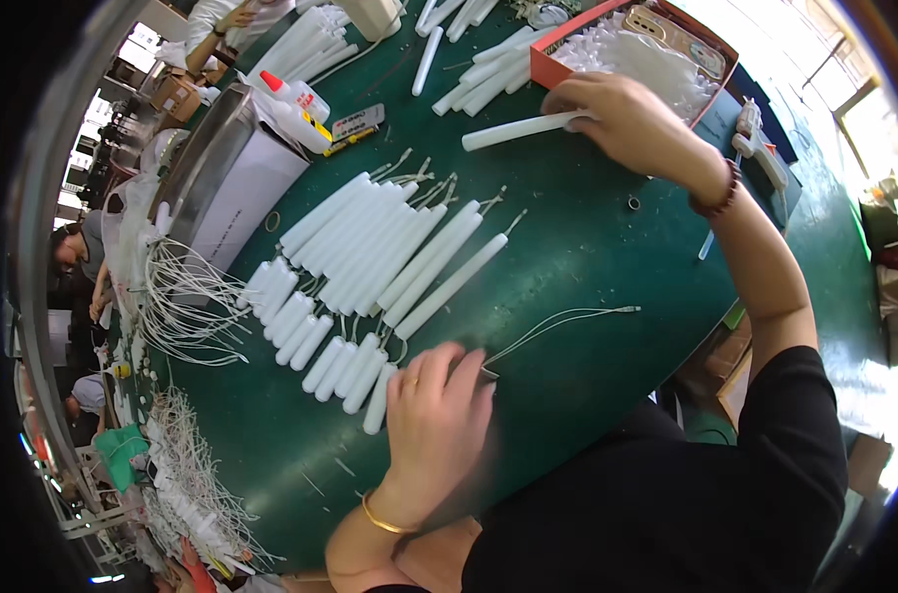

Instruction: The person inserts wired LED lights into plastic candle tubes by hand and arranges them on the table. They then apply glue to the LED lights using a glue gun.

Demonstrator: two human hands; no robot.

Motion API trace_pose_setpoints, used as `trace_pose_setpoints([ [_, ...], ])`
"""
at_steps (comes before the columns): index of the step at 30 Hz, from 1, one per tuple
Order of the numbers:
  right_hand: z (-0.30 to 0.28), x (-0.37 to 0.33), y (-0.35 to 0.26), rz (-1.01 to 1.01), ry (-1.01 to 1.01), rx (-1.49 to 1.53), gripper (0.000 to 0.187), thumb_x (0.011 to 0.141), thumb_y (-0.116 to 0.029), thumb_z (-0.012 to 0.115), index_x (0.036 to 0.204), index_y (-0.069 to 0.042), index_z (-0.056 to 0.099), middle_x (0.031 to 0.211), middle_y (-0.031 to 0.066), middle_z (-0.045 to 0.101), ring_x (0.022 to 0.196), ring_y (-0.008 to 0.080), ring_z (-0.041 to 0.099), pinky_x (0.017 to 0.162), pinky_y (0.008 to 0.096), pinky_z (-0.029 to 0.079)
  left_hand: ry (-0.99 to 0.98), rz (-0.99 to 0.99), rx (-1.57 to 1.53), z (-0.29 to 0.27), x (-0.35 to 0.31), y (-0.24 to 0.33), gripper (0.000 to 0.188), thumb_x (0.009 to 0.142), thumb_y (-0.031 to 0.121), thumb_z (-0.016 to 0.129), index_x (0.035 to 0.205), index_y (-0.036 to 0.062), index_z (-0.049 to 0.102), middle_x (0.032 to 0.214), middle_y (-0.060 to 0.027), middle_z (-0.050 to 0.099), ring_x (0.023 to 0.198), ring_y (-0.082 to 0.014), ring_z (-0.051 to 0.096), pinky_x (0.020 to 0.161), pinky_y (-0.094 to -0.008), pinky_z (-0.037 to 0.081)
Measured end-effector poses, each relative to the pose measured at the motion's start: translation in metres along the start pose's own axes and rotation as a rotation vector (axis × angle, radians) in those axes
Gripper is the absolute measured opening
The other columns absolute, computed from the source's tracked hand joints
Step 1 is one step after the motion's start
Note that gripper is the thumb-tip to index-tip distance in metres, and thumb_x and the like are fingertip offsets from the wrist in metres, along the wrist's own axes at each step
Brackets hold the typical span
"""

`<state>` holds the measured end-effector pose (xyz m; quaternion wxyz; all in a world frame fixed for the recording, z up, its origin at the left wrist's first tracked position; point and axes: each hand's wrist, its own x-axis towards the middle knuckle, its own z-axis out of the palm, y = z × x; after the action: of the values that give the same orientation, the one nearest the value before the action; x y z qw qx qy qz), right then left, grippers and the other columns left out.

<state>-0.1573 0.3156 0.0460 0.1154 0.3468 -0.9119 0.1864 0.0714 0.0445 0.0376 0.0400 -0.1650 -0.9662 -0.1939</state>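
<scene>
My right hand (632, 128) reaches to the back right, its fingers closed round one end of a white tube (516, 132). The tube points left, above the table. Closer to me, my left hand (437, 420) is bent over the table and slightly blurred. At its thumb and forefinger ends a thin white cord (553, 325), which trails right to a small plug; the grip itself is partly hidden. Beside that hand lies a row of short white tubes (322, 368). Behind them is a slanted row of long white tubes (370, 232), with cords showing at their far ends.
An orange-red box (545, 67) with clear plastic pieces stands at the back right, near a glue gun (762, 148). Glue bottles (300, 121) and a metal-edged bin (233, 188) are at the left. Bundled white cords (187, 306) hang there. More tubes (488, 74) lie behind.
</scene>
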Motion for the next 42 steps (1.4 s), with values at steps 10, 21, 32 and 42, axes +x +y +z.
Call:
trace_pose_setpoints([
  [10,-0.072,-0.114,-0.009,0.26,-0.294,0.303,0.022,0.088,0.002,0.059,0.108,0.0,0.069,0.104,0.0136,0.059,0.099,0.0277,0.061,0.089,0.0364,0.048,0.042,0.321,0.004,0.065,0.073,0.011,0.013,0.076,0.013,0.074,0.073,0.0081,0.063,0.075,-0.006,0.061,0.072,-0.0225,0.061,0.069,-0.0371,0.039],
  [21,-0.056,-0.134,0.013,0.313,-0.304,0.378,0.024,0.088,0.005,0.058,0.109,0.001,0.069,0.103,0.0128,0.058,0.097,0.028,0.061,0.087,0.0356,0.05,0.077,0.121,-0.214,0.053,0.074,0.008,0.008,0.078,0.009,0.074,0.074,0.009,0.068,0.069,-0.0025,0.065,0.066,-0.022,0.061,0.068,-0.0358,0.038],
  [32,-0.016,-0.092,-0.031,0.098,-0.402,0.546,0.038,0.082,0.008,0.061,0.118,-0.003,0.065,0.111,0.0135,0.058,0.104,0.0316,0.06,0.09,0.0388,0.051,0.157,0.062,-0.017,0.018,0.053,0.0,0.026,0.078,0.02,0.079,0.099,0.0071,0.07,0.093,-0.0034,0.066,0.087,-0.0222,0.062,0.08,-0.0361,0.039],
  [42,0.031,-0.036,-0.046,-0.275,-0.541,0.634,0.029,0.083,0.005,0.065,0.111,-0.002,0.068,0.105,0.0141,0.064,0.095,0.0328,0.064,0.084,0.0388,0.053,0.072,0.029,0.031,-0.001,-0.022,-0.024,0.041,0.072,0.016,0.081,0.11,0.0075,0.068,0.115,-0.0032,0.065,0.1,-0.0212,0.062,0.086,-0.0375,0.037],
])
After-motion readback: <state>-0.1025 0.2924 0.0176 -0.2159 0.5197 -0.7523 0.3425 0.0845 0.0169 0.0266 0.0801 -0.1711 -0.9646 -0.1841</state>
